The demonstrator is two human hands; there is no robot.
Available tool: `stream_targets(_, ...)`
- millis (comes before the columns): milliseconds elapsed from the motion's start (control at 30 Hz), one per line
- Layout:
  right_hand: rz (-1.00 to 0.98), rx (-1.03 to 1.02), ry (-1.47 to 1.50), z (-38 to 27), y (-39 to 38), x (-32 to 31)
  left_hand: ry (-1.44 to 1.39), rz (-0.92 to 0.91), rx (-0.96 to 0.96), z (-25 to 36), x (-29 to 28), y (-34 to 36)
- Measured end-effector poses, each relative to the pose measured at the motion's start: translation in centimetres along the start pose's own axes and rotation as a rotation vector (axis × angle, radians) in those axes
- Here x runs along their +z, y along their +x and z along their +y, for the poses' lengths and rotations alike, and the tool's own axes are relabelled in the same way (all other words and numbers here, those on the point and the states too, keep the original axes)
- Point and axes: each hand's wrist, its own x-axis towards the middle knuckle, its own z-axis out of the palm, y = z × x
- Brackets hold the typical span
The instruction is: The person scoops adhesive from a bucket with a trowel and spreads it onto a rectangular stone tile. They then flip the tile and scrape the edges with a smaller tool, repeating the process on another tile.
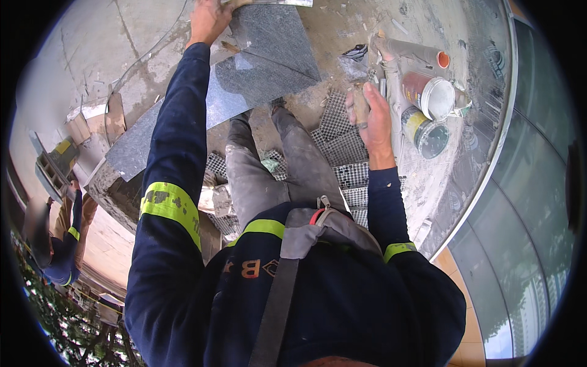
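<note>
My left hand (208, 23) reaches far forward, over the far end of a grey stone slab (269, 40). Its fingers are closed at the top edge, beside a pale, straight-edged strip (275, 2); the picture's rim cuts off what they hold. My right hand (378, 119) is raised at the right, its fingers wrapped round a dusty tan, block-like piece (359, 105). Below that hand lie several dark panels with a white grid pattern (347, 148). A second, lighter stretch of slab (137, 140) runs beneath my left arm. My feet stand at the slab's near edge.
To the right stand a red-brown bucket with a whitish lid (437, 98), a yellow-banded bucket (431, 139) and a tube with an orange end (422, 52). A crumpled plastic bag (353, 63) lies nearby. Glass panels (526, 202) line the right side. A co-worker (61, 244) is at the far left.
</note>
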Motion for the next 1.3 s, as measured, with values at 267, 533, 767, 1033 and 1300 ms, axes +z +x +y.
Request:
stream_targets(267,0.134,-0.06,-0.078,1.7,2.7,-2.3,-0.815,0.542,-1.097,-4.9,-0.3,-26.4)
stream_targets(533,-0.096,-0.019,-0.206,2.2,5.1,5.4,-1.173,0.639,-1.539,-9.5,-2.5,-39.9)
stream_targets(767,-0.816,-0.013,-0.531,8.3,8.1,22.7,-0.814,0.891,-1.738,-17.3,-8.4,-38.0)
stream_targets(1033,-1.24,-0.255,-1.019,16.7,15.6,48.2,-0.573,0.885,-1.777,-21.4,-8.6,-36.2)
stream_targets(1300,-1.597,-0.23,-1.126,28.9,24.0,60.8,-0.701,0.807,-1.71,-22.4,-9.8,-36.4)
